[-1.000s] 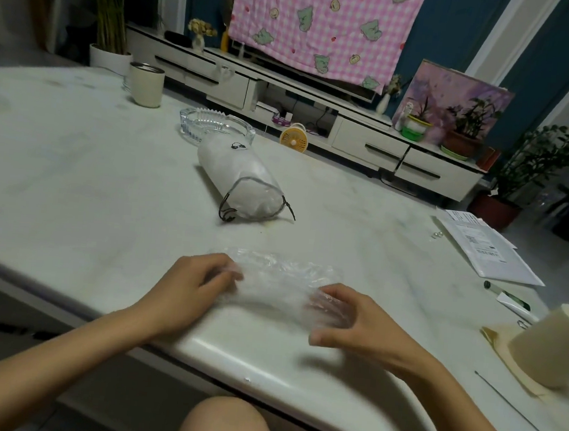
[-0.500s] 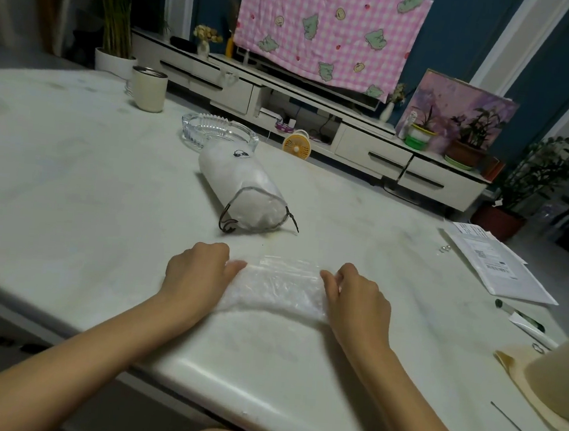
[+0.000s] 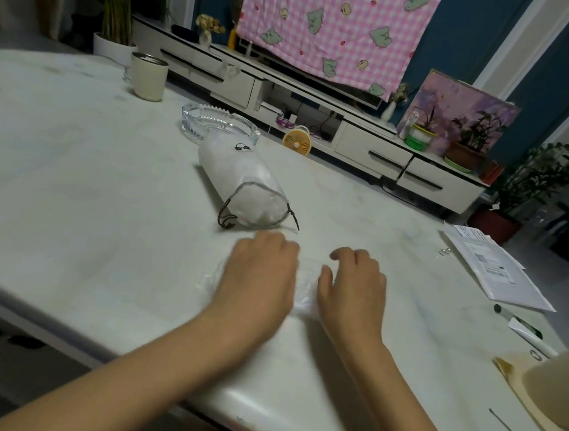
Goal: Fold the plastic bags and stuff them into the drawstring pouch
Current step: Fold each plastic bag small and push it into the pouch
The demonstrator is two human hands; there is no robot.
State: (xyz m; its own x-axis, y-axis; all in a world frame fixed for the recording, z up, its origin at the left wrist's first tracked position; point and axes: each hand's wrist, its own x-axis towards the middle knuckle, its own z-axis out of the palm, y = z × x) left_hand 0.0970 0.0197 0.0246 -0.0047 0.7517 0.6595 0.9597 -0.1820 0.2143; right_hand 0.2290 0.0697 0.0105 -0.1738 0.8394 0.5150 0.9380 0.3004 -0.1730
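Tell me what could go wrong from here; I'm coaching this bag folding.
The clear plastic bag, held flat by the left hand and right hand, is thin and may spring unfolded when released. The drawstring pouch already looks stuffed, so pushing more in could shove it into the glass ashtray right behind it.

Home living room: TV cabinet (image 3: 368, 147), houseplants (image 3: 534, 175).

We have one view only, worn on the person's head and facing forward and down over the desk (image 3: 71, 196). We sit close above its near edge: the forearms come in from the bottom, with the left hand (image 3: 259, 275) and right hand (image 3: 354, 286) low in the middle. The wide lens also takes in the low cabinet (image 3: 371, 147) beyond the far edge.
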